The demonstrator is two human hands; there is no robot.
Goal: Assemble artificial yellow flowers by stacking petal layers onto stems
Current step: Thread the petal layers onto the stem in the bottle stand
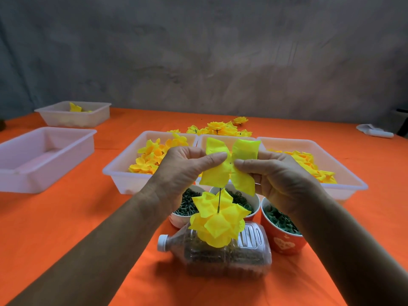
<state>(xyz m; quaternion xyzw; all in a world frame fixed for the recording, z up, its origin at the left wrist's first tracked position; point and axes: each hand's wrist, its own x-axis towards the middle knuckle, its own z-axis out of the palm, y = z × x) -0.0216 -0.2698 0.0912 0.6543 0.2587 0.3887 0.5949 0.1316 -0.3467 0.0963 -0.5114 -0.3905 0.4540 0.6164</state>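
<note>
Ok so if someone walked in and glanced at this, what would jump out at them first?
Probably the bright yellow petal layer at centre, pinched between the left hand and the right hand, on a thin wire stem above the stacked petals. Next, the vivid orange tablecloth under everything. Then the white trays of yellow petals just behind the hands, and the plastic bottle lying on its side in front.
</note>
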